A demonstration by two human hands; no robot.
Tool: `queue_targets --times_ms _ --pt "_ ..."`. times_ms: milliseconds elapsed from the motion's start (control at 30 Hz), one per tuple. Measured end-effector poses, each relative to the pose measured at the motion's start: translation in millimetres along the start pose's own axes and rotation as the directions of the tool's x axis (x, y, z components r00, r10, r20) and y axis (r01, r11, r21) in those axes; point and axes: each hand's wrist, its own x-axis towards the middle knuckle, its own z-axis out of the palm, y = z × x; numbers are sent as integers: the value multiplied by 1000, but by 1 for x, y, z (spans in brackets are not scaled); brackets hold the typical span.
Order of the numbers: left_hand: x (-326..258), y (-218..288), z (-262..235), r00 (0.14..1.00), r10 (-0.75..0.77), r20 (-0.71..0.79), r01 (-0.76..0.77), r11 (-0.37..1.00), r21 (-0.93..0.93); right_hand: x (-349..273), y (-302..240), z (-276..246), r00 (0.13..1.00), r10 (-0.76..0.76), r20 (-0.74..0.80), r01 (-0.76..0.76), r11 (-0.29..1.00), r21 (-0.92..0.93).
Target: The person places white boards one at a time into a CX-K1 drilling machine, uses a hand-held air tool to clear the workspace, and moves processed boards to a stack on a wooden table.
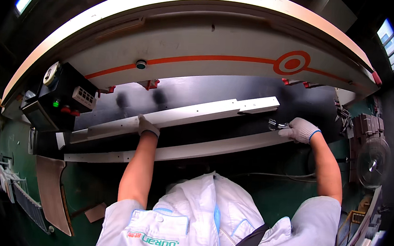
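Note:
Two long white bars lie across the dark work surface in front of me, slightly slanted. My left hand [148, 126], in a white knit glove, is on the near edge of the far bar [193, 115], its fingers closed against it. Small dark holes dot this bar, and its right end is stepped. My right hand [303, 130], also gloved, is closed around a small shiny metal tool [276, 125] whose exact kind I cannot make out. That hand is over the right end of the near bar [223, 143], which runs along the front edge.
A large white machine beam [213, 36] with an orange stripe arches over the far side, with red clamps [149, 84] beneath. A black control box [55, 98] stands left. Brown curved panel [53, 190] is lower left; a round fan-like guard [373, 163] is right.

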Motion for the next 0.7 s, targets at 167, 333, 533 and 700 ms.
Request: queue_targets --times_ms 167,333,533,700 --pt "-15 -17 4 986 -129 -106 142 983 118 34 12 8 1000 -13 16 9 970 242" --pt "-29 14 -3 996 -90 21 23 467 884 39 25 5 1000 -24 -12 26 941 339" --pt "-86 -23 103 581 -276 766 -739 -574 354 46 41 22 994 -73 86 55 979 195" --pt "-97 -58 117 703 -498 508 -708 -562 428 15 30 47 965 -172 199 97 936 338"
